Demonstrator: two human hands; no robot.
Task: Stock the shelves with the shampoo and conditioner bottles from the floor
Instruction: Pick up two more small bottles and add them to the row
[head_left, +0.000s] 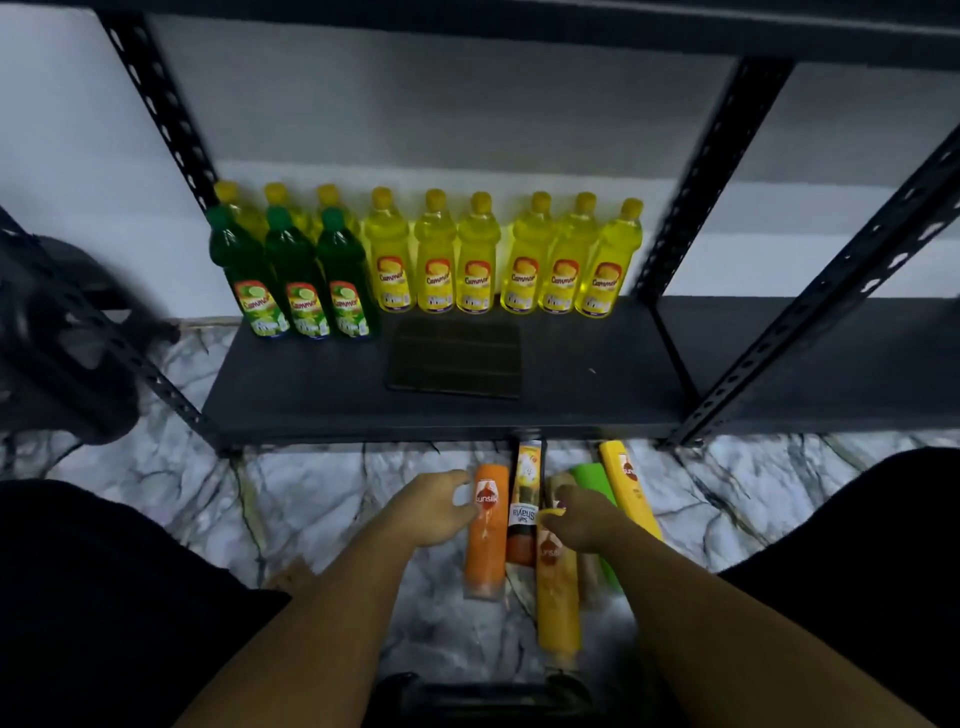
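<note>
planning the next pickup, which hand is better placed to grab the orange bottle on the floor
Left. The left hand is right beside the orange bottle; the right hand sits beyond the dark bottle, farther off.

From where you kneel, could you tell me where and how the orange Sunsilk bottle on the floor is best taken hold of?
Probably around its mid-body, coming from above and from its left. The orange Sunsilk bottle lies flat with the black bottle close along its right side, so the left flank is freer, and the left hand is beside it there.

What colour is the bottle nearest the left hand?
The bottle is orange, with a red-and-white logo; the head view shows it.
</note>
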